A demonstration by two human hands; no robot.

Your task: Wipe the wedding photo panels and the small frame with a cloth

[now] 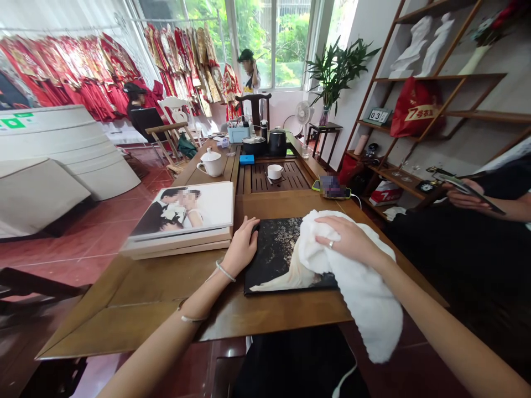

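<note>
A dark wedding photo panel (274,247) with a pale dress pictured on it lies flat on the wooden table in front of me. My left hand (244,243) grips its left edge, thumb over the top and fingers along the side. In my right hand (346,240) is a bunched white towel (367,307), pressed down on the panel's right part. The towel hides that part of the picture, and its loose end hangs over the table's front edge. To the left of my left hand lies a stack of photo panels, the top photo (209,204) showing a couple.
A lidded white teapot (213,164), a white cup (274,172) on a slatted tea tray (257,185), a black kettle (277,142) and a phone (332,188) with a cable stand farther back. At right, another person's hand (464,194) holds a dark flat object beside shelves.
</note>
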